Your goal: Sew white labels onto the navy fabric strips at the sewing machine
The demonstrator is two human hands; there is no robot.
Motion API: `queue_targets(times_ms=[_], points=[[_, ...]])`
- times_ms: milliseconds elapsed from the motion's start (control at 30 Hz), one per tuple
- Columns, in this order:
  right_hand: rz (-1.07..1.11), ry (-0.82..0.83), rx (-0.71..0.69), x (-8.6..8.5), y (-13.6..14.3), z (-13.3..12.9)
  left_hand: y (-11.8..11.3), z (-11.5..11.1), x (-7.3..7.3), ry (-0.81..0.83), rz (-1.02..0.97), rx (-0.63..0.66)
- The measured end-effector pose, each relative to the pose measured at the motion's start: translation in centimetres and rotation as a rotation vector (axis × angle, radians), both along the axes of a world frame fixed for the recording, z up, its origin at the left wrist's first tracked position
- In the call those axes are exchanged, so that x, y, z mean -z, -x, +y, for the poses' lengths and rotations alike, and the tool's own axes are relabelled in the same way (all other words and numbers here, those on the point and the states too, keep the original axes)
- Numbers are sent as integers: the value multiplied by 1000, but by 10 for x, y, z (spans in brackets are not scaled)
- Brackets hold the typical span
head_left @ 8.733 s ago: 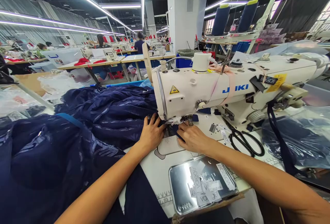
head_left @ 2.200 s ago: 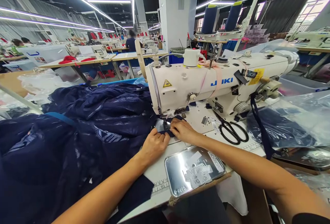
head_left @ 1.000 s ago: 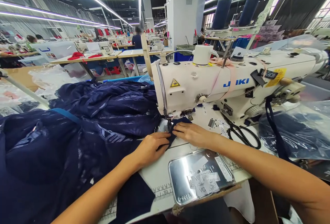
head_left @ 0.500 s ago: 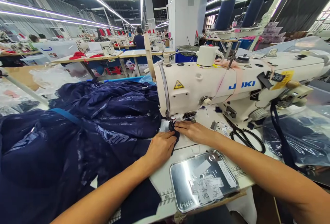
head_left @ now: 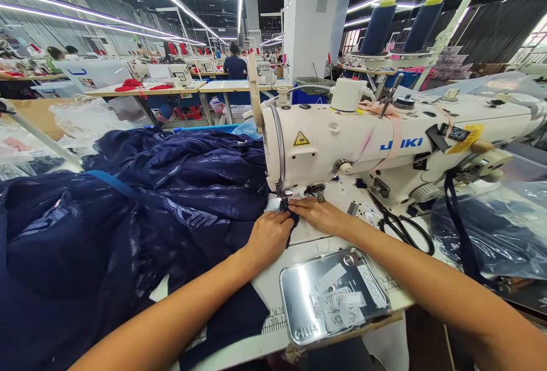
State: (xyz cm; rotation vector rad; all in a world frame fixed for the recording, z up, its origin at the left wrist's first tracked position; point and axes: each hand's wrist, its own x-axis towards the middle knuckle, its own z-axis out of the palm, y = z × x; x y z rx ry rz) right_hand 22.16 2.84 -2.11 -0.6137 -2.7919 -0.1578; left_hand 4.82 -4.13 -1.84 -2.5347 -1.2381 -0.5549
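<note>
Navy fabric (head_left: 200, 188) with pale lace-like patterned bands lies heaped left of the white sewing machine (head_left: 316, 143). One edge of it runs under the presser foot (head_left: 284, 202). My left hand (head_left: 270, 236) is closed on this edge just in front of the foot, with its fingertips pressed together. From the right, my right hand (head_left: 320, 215) reaches below the machine head, its fingers together and holding the cloth beside the foot. The fingertips of both hands nearly meet there, and the needle point is hard to make out.
A metal tray (head_left: 333, 297) with paper labels lies before the machine. Black scissors (head_left: 404, 228) rest under its arm, beside a plastic-wrapped navy bundle (head_left: 491, 228). Two navy thread cones (head_left: 378, 28) stand behind. Work tables (head_left: 171, 89) and a seated person (head_left: 235, 62) are farther back.
My view has shifted slightly, so the machine sits a little lower and to the right. Both hands stay at the presser foot; the left fingers look slightly more curled on the cloth.
</note>
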Motion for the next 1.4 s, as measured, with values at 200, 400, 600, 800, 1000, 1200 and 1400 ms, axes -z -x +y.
queue_targets(times_ms=[200,400,600,800,1000,1200,1400], points=[[12,4,45,-2,1,-1,-2,4,1,-68,14,12],[42,22,30,-1,3,4,-5,8,0,-97,38,-18],[34,7,60,-2,4,4,-7,-5,-4,-142,4,-35],[90,10,59,-10,3,-1,11,-15,-12,-48,48,-84],[118,35,31,-10,5,-19,46,16,-24,118,-83,-191],[177,-24,26,-3,10,-26,42,23,-26,206,-143,-216],[289,128,12,4,7,-16,36,14,-20,28,42,-100]])
